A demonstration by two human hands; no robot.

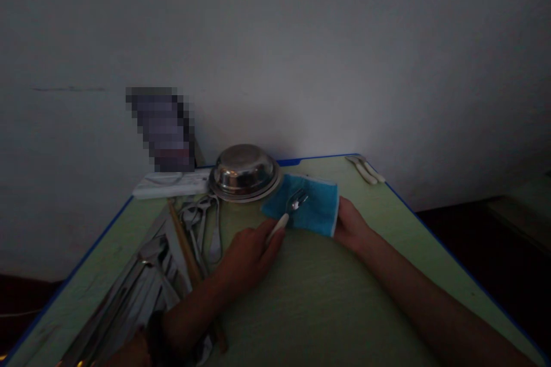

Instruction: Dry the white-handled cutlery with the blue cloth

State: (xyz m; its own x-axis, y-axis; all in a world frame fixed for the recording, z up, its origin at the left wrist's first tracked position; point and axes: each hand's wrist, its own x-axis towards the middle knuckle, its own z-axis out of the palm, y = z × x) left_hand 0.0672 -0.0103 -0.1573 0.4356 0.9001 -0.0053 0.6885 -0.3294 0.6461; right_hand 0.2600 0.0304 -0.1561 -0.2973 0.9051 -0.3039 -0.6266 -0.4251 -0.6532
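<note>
My left hand [253, 249] is closed round the pale handle of a fork [297, 200]. The fork's metal tines point away from me and lie over a blue cloth [316, 206] with a white edge. At the cloth's right edge, my right hand [350, 223] grips it, with most of the fingers hidden behind the fabric. Just beyond the cloth is an upturned shiny metal bowl [245, 166], resting on what look like stacked plates.
Several metal spoons [215, 241] and other utensils, with a wooden stick [185, 241], cover the table's left side. Two pale-handled utensils [365, 172] lie at the far right corner. A white box [167, 183] and a blurred-out upright panel [166, 129] stand by the wall.
</note>
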